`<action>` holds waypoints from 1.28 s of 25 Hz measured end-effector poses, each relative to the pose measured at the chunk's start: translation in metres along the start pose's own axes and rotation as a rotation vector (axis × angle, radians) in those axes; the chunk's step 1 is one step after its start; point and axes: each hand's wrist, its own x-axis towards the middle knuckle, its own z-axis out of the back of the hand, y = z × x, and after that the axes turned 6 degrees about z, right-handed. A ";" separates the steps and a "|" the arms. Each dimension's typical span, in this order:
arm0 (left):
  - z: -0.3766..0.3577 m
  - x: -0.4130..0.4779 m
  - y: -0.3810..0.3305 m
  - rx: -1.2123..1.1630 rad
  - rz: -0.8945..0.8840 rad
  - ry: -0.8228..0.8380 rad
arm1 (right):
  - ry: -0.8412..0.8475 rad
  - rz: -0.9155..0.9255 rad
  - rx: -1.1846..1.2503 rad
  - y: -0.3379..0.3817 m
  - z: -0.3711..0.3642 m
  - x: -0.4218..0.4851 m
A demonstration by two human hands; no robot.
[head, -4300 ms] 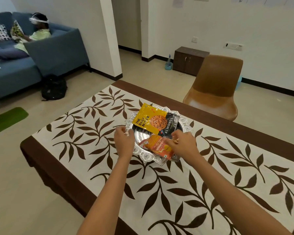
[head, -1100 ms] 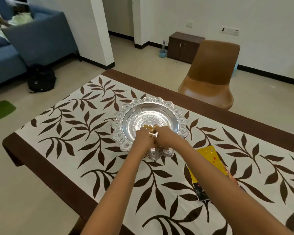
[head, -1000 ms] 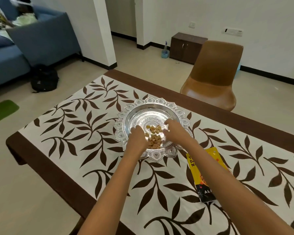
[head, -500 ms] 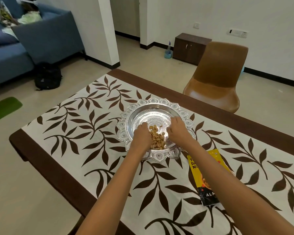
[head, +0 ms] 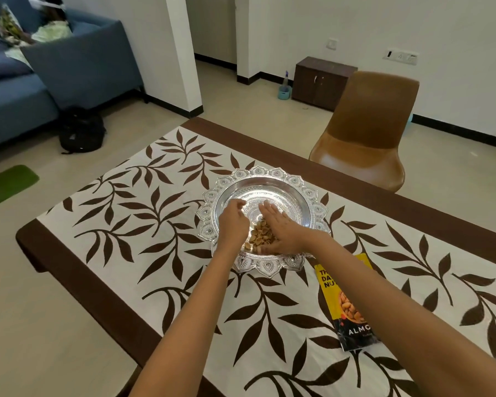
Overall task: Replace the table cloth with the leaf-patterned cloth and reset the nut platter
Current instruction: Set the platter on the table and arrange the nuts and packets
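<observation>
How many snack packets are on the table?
1. The yellow-and-black almond packet lies on the leaf-patterned cloth, right of the silver platter, partly under the right forearm. Another could be hidden beneath that arm.

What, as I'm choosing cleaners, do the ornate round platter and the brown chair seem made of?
Ornate round silver platter: looks like polished metal, silver-toned, from its mirror-like glare and embossed scalloped rim; plated plastic can't be excluded. Brown moulded chair: apparently smooth plastic with a slight sheen, one seamless shell; leather-look covering possible.
</observation>
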 end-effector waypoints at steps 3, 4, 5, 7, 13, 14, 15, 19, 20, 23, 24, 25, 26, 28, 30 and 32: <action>0.003 0.001 0.002 -0.123 0.107 -0.050 | 0.023 0.100 -0.130 -0.003 -0.001 0.012; 0.003 0.002 0.003 -0.158 0.150 -0.040 | 0.023 0.136 -0.147 -0.004 -0.002 0.016; 0.003 0.001 0.002 -0.200 0.190 -0.025 | 0.021 0.165 -0.150 -0.003 -0.002 0.019; 0.003 0.000 -0.001 -0.333 0.254 0.012 | 0.003 0.198 -0.132 0.001 -0.003 0.026; 0.000 -0.001 -0.003 -0.583 0.267 0.048 | -0.210 0.272 -0.275 0.003 -0.015 0.035; 0.001 -0.002 -0.003 -0.580 0.268 0.032 | -0.215 0.259 -0.292 0.004 -0.014 0.035; 0.002 -0.003 -0.003 -0.576 0.275 0.020 | -0.213 0.251 -0.312 0.006 -0.012 0.035; 0.006 -0.002 0.000 -0.553 0.332 0.021 | -0.313 0.325 -0.315 0.009 -0.011 0.041; 0.007 -0.003 0.001 -0.518 0.345 0.015 | -0.320 0.304 -0.321 0.009 -0.011 0.043; 0.013 -0.006 0.002 -0.300 0.308 0.057 | -0.300 0.160 -0.368 0.014 -0.011 0.047; 0.014 -0.007 0.002 -0.177 0.271 0.093 | -0.287 0.128 -0.385 0.016 -0.011 0.048; 0.013 -0.008 0.003 -0.034 0.224 0.121 | -0.282 0.097 -0.384 0.018 -0.009 0.048; 0.011 -0.008 0.005 0.098 0.174 0.138 | -0.292 0.053 -0.346 0.018 -0.007 0.049; 0.005 -0.010 0.004 0.291 0.102 0.164 | -0.423 -0.042 -0.092 0.017 -0.002 0.047; -0.003 -0.009 0.005 0.460 0.083 0.222 | -0.633 -0.145 0.272 0.011 0.005 0.040; -0.015 -0.007 0.007 0.618 0.084 0.281 | -0.755 -0.205 0.662 0.002 0.013 0.029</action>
